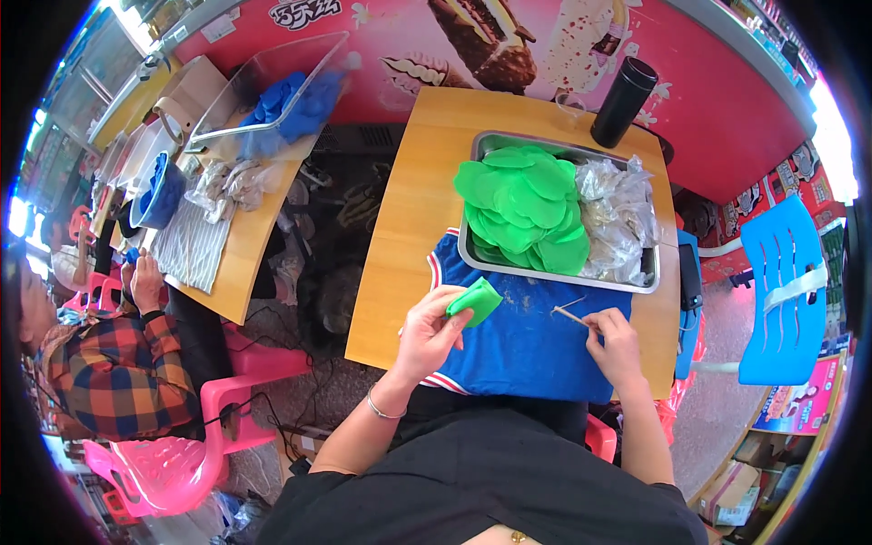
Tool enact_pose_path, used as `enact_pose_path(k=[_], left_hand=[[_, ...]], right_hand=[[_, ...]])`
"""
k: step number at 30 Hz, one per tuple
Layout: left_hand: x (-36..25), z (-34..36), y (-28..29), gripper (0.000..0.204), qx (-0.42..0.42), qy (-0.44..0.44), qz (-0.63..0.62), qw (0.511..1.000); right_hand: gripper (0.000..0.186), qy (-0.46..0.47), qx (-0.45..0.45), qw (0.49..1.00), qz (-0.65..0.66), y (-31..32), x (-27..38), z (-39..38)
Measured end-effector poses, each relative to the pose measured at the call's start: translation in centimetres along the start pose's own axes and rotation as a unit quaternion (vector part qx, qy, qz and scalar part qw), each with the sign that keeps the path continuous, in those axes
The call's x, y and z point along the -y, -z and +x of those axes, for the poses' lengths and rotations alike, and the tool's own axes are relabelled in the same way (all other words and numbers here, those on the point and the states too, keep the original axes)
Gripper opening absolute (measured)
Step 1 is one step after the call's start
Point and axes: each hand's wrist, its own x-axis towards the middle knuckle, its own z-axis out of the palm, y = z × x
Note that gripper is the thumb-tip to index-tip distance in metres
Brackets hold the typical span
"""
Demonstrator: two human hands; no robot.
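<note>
In my left hand (pixel 423 340) is a folded green fabric-like piece (pixel 476 302), pinched between thumb and fingers above the blue cloth. My right hand (pixel 615 345) grips a thin, pale stick (pixel 569 315) by one end; its tip points left, and a fine strand shows near it. Under both hands lies the blue cloth (pixel 536 356) with red-and-white trim, pale smudges on its upper part. Beyond it a metal tray (pixel 574 279) holds a heap of rounded green petal-shaped pieces (pixel 522 200) on the left and crumpled clear plastic bags (pixel 619 218) on the right.
A black cylindrical bottle (pixel 625 102) stands at the wooden table's (pixel 427 154) far right. A blue chair (pixel 783 291) is to the right. On the left, a person in a checked shirt (pixel 123 372) sits at another table with a clear bin (pixel 272 100) and a blue basket (pixel 156 193).
</note>
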Motion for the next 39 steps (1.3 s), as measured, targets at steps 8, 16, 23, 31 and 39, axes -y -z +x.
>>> enact_pose_path(k=[8,16,23,31,39], left_hand=[[-0.8,-0.1,-1.2,0.026,0.032,0.021,-0.041,0.998],[-1.3,-0.3,-1.2,0.031,0.061,0.002,-0.063,0.996],[-1.9,-0.2,-1.8,0.03,0.095,-0.013,-0.048,0.994],[-1.9,-0.3,-1.4,0.014,0.128,-0.064,0.075,0.987],[-2.1,0.2,-1.4,0.009,0.096,-0.149,0.126,0.976]], right_hand=[[0.029,-0.017,-0.014,0.972,0.236,2.0,6.9,2.6],[0.031,0.011,0.001,0.965,0.262,1.9,8.1,2.7],[0.029,0.035,0.007,0.969,0.245,1.5,8.9,2.9],[0.021,-0.002,0.041,0.935,0.353,0.9,9.6,3.0],[0.014,-0.087,0.019,0.832,0.547,0.2,9.1,2.4]])
